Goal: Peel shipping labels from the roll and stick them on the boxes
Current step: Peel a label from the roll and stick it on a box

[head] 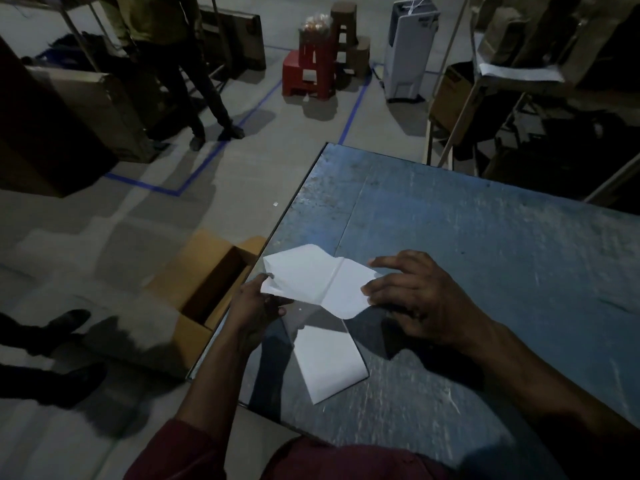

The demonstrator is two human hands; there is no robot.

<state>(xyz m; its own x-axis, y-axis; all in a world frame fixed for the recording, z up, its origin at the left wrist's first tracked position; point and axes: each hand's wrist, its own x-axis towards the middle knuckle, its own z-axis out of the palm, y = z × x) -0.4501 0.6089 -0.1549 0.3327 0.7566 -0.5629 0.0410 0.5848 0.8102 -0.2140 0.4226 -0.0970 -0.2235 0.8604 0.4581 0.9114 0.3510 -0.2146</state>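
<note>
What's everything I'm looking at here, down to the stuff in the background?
label strip: one, white, held above the table's near-left corner, tail trailing on the table
table: one, blue, worn
open box: one, brown cardboard, on the floor left of the table
stools: a few stacked, red and brown, far floor
air cooler: one, white, far floor
floor tape: blue lines
bystander's legs: dark trousers, far left
left hand: pinches the strip's left corner
right hand: holds the strip's right end
</note>
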